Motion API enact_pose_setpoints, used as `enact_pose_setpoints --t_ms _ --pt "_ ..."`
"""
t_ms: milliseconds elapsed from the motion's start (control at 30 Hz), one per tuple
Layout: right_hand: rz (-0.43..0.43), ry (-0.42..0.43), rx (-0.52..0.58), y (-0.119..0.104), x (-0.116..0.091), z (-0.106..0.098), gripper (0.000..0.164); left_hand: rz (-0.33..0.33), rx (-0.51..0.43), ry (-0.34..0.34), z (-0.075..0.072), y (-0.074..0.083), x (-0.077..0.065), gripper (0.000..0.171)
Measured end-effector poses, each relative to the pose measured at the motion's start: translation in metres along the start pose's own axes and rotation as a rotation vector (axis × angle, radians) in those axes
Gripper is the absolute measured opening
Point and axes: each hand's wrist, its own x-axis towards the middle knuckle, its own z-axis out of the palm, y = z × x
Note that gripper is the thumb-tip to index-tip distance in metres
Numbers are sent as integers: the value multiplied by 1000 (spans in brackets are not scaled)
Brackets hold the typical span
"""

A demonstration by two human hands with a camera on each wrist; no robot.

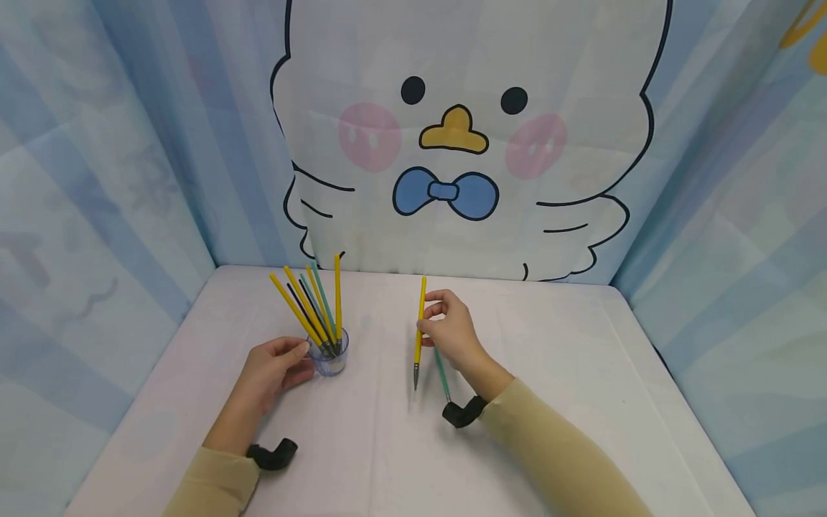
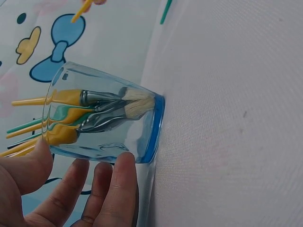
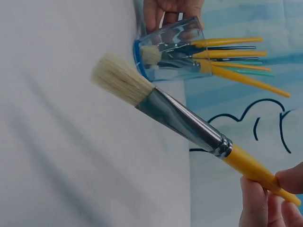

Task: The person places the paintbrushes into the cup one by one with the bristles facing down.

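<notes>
A clear cup with a blue base (image 2: pixel 158 127) stands upright on the table and holds several brushes with yellow, green and dark handles (image 1: pixel 313 301), bristles down. My left hand (image 1: pixel 274 370) rests at its left side, fingertips against the wall and thumb near the rim, not wrapped round it. To the right, my right hand (image 1: pixel 452 330) pinches a paintbrush (image 3: pixel 184 123) by its yellow handle, bristles pointing down, apart from the cup. A thin green-handled stick (image 1: pixel 442 373) shows below the right hand, partly hidden; I cannot tell whether it lies on the table.
White cloth covers the table (image 1: pixel 362 452). A curtain with a cartoon bird (image 1: pixel 452 237) hangs behind the table's far edge, and blue striped curtains (image 1: pixel 730 287) close off both sides. A black wrist camera (image 1: pixel 274 455) sits on each wrist.
</notes>
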Motion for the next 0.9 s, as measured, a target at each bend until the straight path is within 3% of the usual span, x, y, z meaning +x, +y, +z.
enact_pose_setpoints --t_ms 600,900 --pt "-152 -5 322 -33 -4 44 50 -13 12 13 1 0 0 47" --pt "-214 13 379 -43 -4 65 47 -9 10 14 1 -1 0 47"
